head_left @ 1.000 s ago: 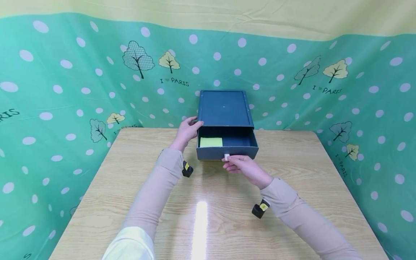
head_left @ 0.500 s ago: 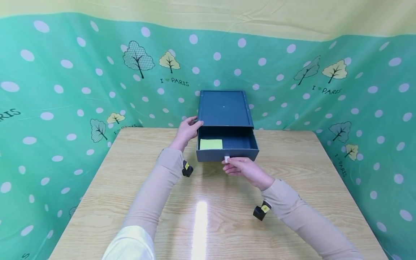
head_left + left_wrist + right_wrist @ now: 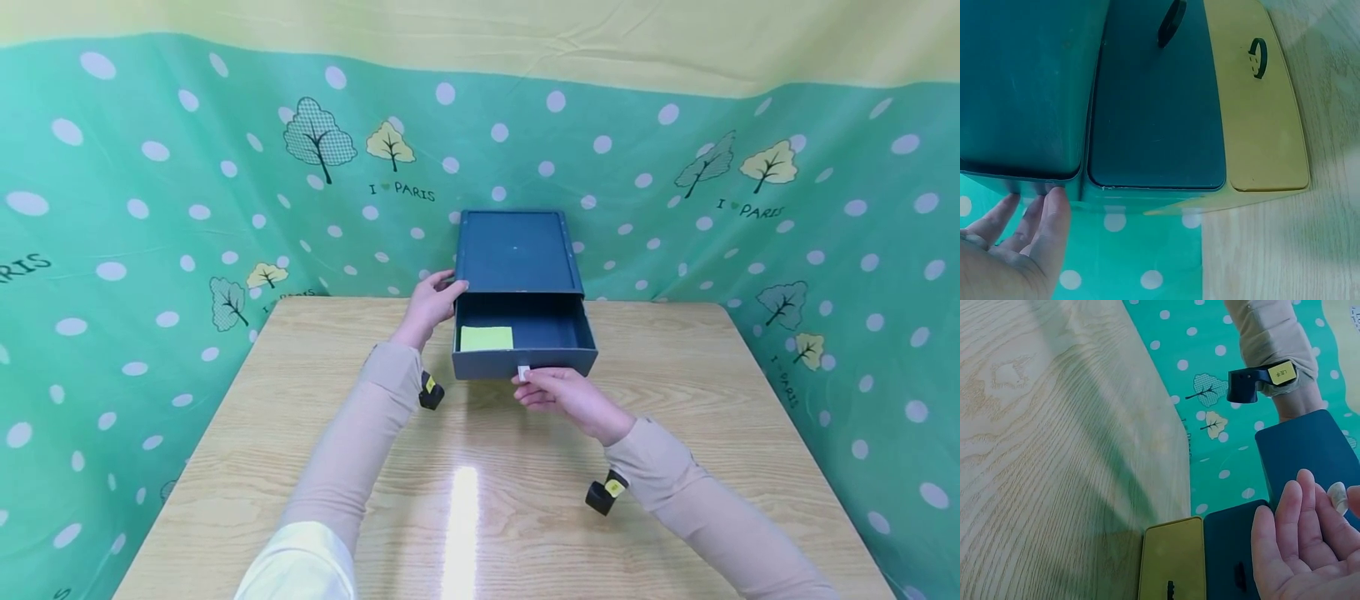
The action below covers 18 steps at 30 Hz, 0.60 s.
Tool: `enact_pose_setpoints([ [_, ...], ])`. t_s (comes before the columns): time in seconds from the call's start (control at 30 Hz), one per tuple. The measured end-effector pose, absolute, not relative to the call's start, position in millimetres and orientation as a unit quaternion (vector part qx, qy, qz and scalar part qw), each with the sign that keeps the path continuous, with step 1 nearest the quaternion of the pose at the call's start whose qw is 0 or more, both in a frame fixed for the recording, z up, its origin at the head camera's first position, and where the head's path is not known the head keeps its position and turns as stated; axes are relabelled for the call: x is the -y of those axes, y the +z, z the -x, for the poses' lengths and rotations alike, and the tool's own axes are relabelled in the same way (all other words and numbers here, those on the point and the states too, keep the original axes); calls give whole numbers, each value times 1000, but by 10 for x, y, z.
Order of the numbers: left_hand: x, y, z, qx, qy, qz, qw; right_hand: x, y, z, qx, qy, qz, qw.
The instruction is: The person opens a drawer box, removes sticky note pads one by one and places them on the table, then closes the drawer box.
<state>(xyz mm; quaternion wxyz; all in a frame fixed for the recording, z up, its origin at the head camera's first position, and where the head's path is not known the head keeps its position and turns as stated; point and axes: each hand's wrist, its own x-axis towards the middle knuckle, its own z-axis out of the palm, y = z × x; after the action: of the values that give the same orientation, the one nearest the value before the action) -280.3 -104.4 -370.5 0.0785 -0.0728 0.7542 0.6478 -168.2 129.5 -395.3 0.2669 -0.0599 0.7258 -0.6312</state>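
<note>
A dark blue drawer cabinet (image 3: 517,250) stands at the back of the table, its top drawer (image 3: 480,365) pulled out. Inside the drawer's left side lies a yellow-green paper-like rectangle (image 3: 486,338). My right hand (image 3: 570,400) pinches the white pull tab (image 3: 523,372) on the drawer front between thumb and finger; in the right wrist view the other fingers extend beside the tab (image 3: 1337,499). My left hand (image 3: 432,308) touches the cabinet's left side near its front top corner, fingers fairly straight in the left wrist view.
Beneath the pulled-out drawer are a closed dark blue drawer (image 3: 1157,125) and a closed yellow drawer (image 3: 1263,125), both with black handles. The wooden table (image 3: 337,500) carries the cabinet. A green dotted cloth (image 3: 637,167) hangs behind and at the sides.
The top drawer has slid a little farther out toward me, with my right hand moving along on its tab. My left hand has stayed at the cabinet's side.
</note>
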Motion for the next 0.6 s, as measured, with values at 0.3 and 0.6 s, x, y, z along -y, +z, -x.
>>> enact_pose_setpoints([
  [0.3,1056,-3734,2813,-757,644,76,80,-1296,-3959,1624,-720,-636,68,270],
  [0.6,1053,-3737,2822,-753,649,76,76,-1276,-3973,1557,-727,-630,77,262],
])
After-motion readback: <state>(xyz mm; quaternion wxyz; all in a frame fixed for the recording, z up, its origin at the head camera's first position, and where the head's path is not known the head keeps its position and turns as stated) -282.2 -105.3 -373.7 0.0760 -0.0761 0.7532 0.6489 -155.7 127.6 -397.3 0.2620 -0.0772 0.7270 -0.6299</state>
